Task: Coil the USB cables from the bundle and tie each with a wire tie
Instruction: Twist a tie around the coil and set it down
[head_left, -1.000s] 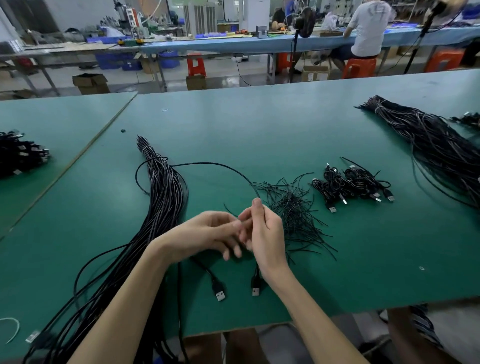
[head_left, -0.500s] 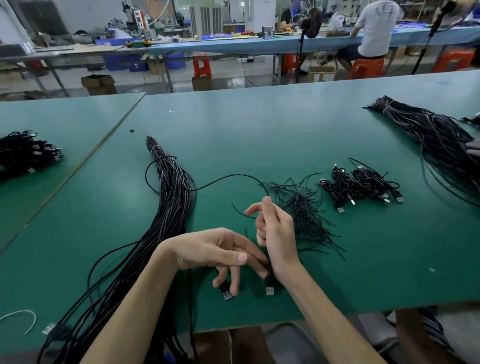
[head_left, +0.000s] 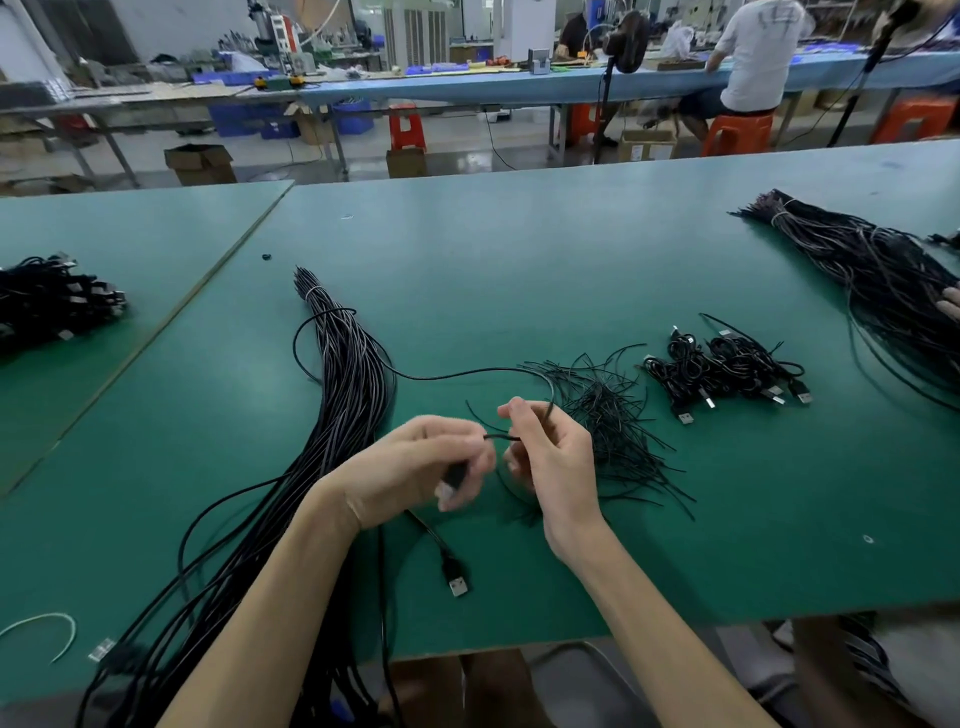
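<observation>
The cable (head_left: 457, 372) in work was a thin black round cord. It left the bundle (head_left: 348, 405) in a wide loop, crossed the green bench (head_left: 519, 260) and curved down into the right hand (head_left: 550, 457). That hand's grip was narrow, thumb and fingertips pinching the cord. A short taut piece ran from it to the left hand (head_left: 431, 467). The left fingers were curled round the cord and something dark with a pale tip, too blurred to name. One plug (head_left: 458, 582), with a flat metal end on a black moulded body, lay loose on the bench near the edge, below the left wrist.

The cord looked light and limp, with a smooth jacket and some spring in it, so a coil would likely open unless pinched across all its turns. The moulded plug bodies seemed the firmest places to take hold, with the cord sliding between the fingertips.

The bundle was a long sheaf of matt black cords, bound near its far end by a pale band and fanning out toward the person. The ties (head_left: 608, 415) lay just right of the right hand as a loose heap of fine black strands, kinked and stiff-looking, likely light enough to scatter. Beyond them sat the coils (head_left: 727, 369), small and knotted, their metal plug tips sticking out.
</observation>
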